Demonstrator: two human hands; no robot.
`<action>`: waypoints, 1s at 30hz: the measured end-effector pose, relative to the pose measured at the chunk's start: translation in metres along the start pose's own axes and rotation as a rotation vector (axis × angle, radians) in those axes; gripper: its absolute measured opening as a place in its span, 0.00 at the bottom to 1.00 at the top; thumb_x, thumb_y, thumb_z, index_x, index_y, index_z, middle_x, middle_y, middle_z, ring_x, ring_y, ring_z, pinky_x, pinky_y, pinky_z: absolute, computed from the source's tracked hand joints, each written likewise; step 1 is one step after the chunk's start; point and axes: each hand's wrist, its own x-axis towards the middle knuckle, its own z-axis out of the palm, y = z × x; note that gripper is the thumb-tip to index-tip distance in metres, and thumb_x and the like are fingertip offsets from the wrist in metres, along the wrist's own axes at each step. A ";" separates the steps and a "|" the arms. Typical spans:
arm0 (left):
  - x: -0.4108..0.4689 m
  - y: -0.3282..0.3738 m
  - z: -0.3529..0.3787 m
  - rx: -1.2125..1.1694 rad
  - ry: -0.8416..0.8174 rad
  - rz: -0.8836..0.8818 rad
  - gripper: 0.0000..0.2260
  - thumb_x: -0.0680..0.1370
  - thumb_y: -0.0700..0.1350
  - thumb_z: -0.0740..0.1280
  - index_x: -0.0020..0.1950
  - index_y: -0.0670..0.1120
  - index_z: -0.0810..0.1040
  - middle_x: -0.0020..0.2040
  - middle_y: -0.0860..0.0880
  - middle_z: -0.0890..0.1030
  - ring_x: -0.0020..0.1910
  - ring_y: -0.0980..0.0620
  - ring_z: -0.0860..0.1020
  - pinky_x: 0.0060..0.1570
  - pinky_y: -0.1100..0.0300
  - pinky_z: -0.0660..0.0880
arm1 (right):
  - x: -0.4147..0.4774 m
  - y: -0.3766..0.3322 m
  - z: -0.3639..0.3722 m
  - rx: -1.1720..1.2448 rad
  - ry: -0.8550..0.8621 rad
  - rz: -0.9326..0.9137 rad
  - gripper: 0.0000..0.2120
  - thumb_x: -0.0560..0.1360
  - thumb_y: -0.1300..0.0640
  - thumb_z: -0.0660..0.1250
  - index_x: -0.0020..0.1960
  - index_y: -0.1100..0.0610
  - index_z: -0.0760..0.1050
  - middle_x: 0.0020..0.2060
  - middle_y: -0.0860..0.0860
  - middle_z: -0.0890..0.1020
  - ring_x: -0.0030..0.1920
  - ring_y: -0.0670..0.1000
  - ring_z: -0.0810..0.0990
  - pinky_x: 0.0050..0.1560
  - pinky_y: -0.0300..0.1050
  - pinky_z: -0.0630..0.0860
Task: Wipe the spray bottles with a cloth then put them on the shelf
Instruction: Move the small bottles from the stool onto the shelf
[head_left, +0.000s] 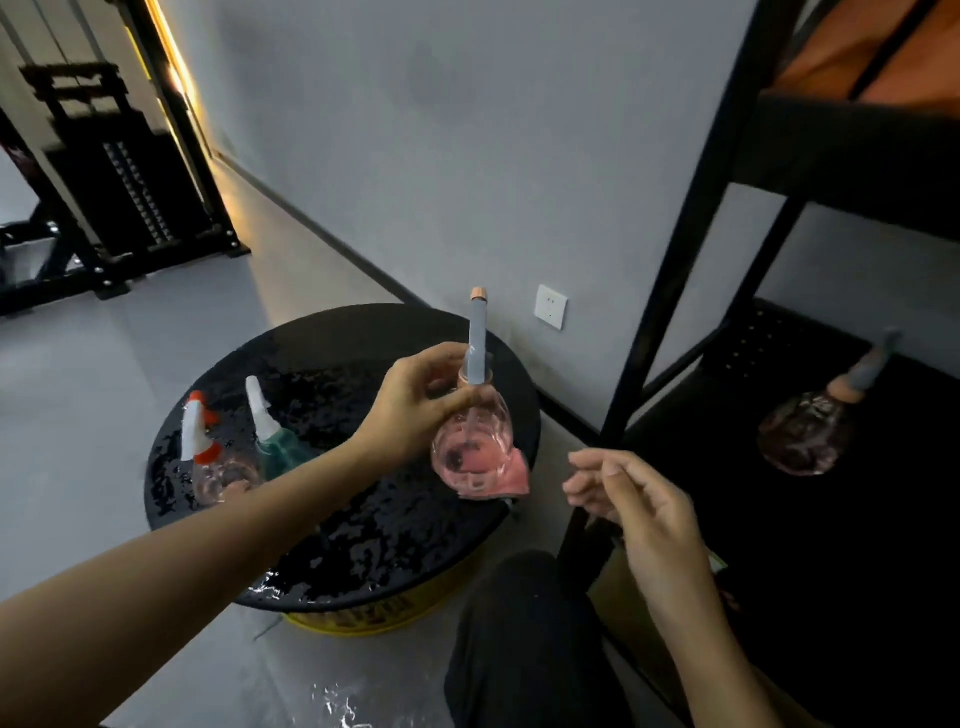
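Two trigger sprayers are standing on the left part of the round table (363, 519): a clear bottle with an orange-and-white head (218, 467) at the far left, and a teal bottle with a white head (280, 449) just beside it, with the left forearm crossing in front of both. The left hand (415, 410) is gripping the round pink-tinted bottle (470, 452) at its neck, fingers curled round it, over the table's right edge. The bottle's faceted, transparent body is narrowing to a copper collar and a long grey spout (477, 343) pointing upward. A pink cloth (511, 475) is lying just behind and below the bottle; whether the two are touching cannot be told. The right hand (628, 499) is hovering near the right, fingers loosely curled and holding nothing, close to the black metal shelf post (675, 260) that is rising between table and shelving. On the dark lower shelf (883, 519) a second round bottle (805, 436) is sitting tilted and blurred. The tabletop is showing a glossy, speckled black surface — wet-looking highlights are glinting along its near rim — over a yellow base (363, 618). A dark-trousered knee (519, 649) is occupying the near middle. Grey floor (78, 389) is meeting a grey wall bearing a white socket (550, 306), and a black weight machine (119, 176) is standing at the far left.
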 end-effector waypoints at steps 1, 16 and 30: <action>-0.002 0.009 0.012 -0.010 -0.036 0.014 0.16 0.71 0.46 0.73 0.56 0.41 0.80 0.50 0.41 0.84 0.52 0.45 0.84 0.57 0.47 0.80 | -0.006 -0.002 -0.013 -0.010 0.028 0.005 0.13 0.81 0.63 0.57 0.48 0.57 0.81 0.38 0.52 0.83 0.40 0.45 0.82 0.43 0.34 0.77; 0.007 0.076 0.219 -0.099 -0.368 0.161 0.13 0.75 0.39 0.73 0.59 0.40 0.81 0.51 0.43 0.85 0.52 0.49 0.83 0.54 0.54 0.80 | -0.090 -0.008 -0.186 -0.163 0.364 0.042 0.13 0.81 0.61 0.57 0.48 0.54 0.80 0.40 0.49 0.84 0.41 0.45 0.82 0.45 0.34 0.77; 0.061 0.065 0.374 -0.062 -0.451 0.093 0.12 0.75 0.30 0.70 0.58 0.32 0.78 0.46 0.46 0.81 0.41 0.66 0.79 0.47 0.73 0.75 | -0.111 0.012 -0.264 -0.105 0.497 0.160 0.14 0.81 0.62 0.57 0.49 0.55 0.81 0.40 0.51 0.84 0.42 0.48 0.83 0.47 0.39 0.78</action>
